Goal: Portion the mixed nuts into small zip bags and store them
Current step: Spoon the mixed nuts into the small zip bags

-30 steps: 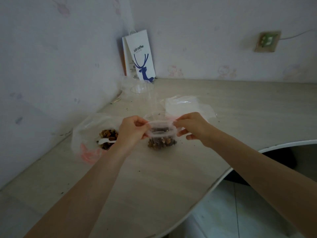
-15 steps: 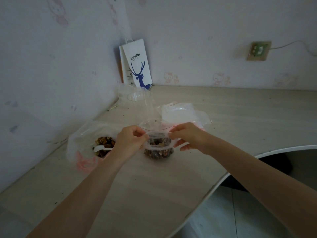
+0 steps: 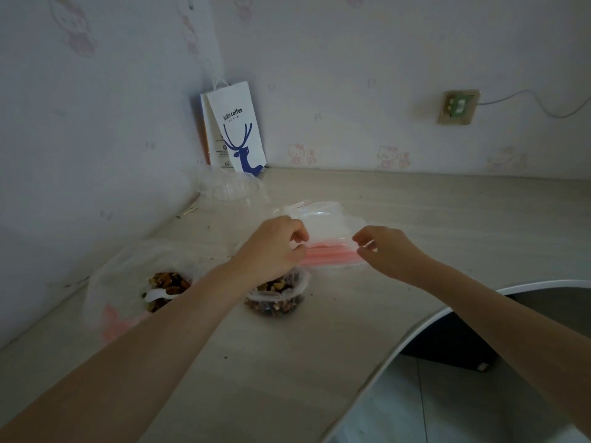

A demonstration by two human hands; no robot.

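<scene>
your right hand (image 3: 383, 251) pinches the zip bags (image 3: 329, 228) at their pink edge; your left hand (image 3: 275, 247) curls opposite, grip unclear, likely to peel one free. nuts (image 3: 271, 306) sit under your left wrist.

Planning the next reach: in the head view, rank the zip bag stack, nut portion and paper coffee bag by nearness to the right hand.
1. stack of zip bags, at the fingertips of the right hand.
2. small portion of nuts, to its left, nearer the person.
3. paper coffee bag, back in the corner.
</scene>
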